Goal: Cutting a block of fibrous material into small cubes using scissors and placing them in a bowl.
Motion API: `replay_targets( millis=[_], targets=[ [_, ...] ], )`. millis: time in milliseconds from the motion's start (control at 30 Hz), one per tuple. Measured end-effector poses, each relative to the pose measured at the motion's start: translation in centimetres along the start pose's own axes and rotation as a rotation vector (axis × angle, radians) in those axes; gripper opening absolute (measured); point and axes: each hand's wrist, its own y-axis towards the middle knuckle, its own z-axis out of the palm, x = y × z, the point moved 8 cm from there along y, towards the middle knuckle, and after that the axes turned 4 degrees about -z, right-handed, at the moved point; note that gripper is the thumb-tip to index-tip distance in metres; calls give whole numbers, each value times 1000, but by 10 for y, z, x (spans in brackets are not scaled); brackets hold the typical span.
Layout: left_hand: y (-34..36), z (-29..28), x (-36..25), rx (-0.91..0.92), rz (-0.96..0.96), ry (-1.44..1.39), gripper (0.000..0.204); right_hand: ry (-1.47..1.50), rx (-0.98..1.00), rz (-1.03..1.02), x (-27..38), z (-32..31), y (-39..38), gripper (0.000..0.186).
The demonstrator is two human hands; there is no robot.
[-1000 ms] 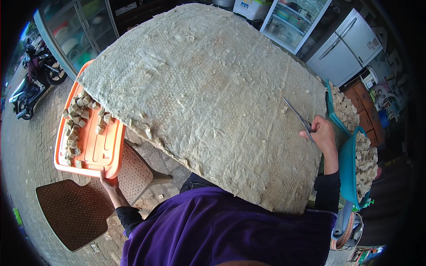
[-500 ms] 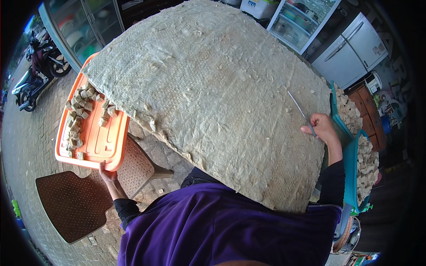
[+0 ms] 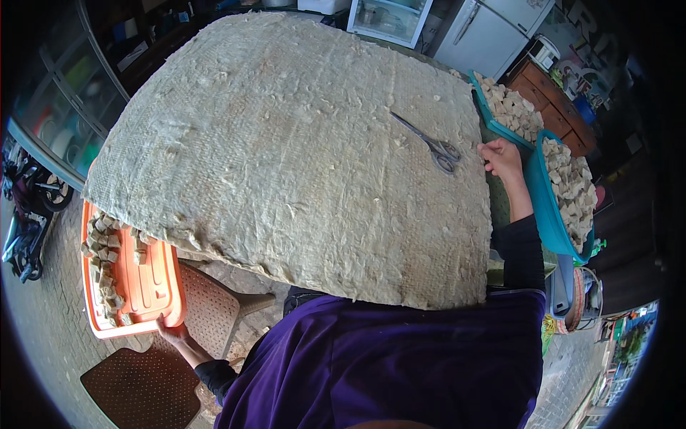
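A thick, greyish fibrous sheet [image 3: 300, 171] covers most of the surface before me, its frayed near edge reaching my purple top. On its right part lies a pair of scissors [image 3: 436, 149], handles toward my right hand [image 3: 504, 159]. That hand is at the sheet's right edge, fingers curled together; anything between them is too small to make out. At the left, my left hand [image 3: 173, 333] grips the near rim of an orange plastic tray [image 3: 153, 286]. Several greyish-brown cubes [image 3: 107, 268] lie in the tray, whose far part is hidden under the sheet.
Two teal containers, a far one [image 3: 493, 118] and a nearer one [image 3: 549, 207], hold pale chunks beyond the right edge. A brown perforated plastic chair [image 3: 143, 390] stands below the tray. Behind are a white fridge [image 3: 482, 39], a wooden drawer cabinet [image 3: 547, 100] and glass-doored cabinets.
My right hand has let go of the scissors, which now lie on the sheet, and has moved to its right edge. My left hand still holds the tray. The view has turned.
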Motion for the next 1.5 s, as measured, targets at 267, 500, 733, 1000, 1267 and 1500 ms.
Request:
replay_targets(
  millis=[267, 500, 733, 1000, 1267, 1500],
  targets=[
    [7, -13, 2, -12, -14, 3, 52, 157, 143, 292, -54, 10, 3, 63],
    [12, -15, 2, -31, -1, -24, 51, 772, 142, 192, -25, 25, -13, 42],
    [31, -25, -11, -29, 17, -16, 62, 550, -13, 18, -45, 10, 29, 42],
    [40, 1, -21, -93, 8, 20, 57, 470, -27, 234, -96, 10, 27, 37],
    [52, 3, -32, -117, -18, 35, 59, 156, 78, 407, -70, 1, 4, 35],
    [57, 29, -25, -98, -12, 46, 52, -115, 147, 176, -8, -7, -22, 43]
  ],
)
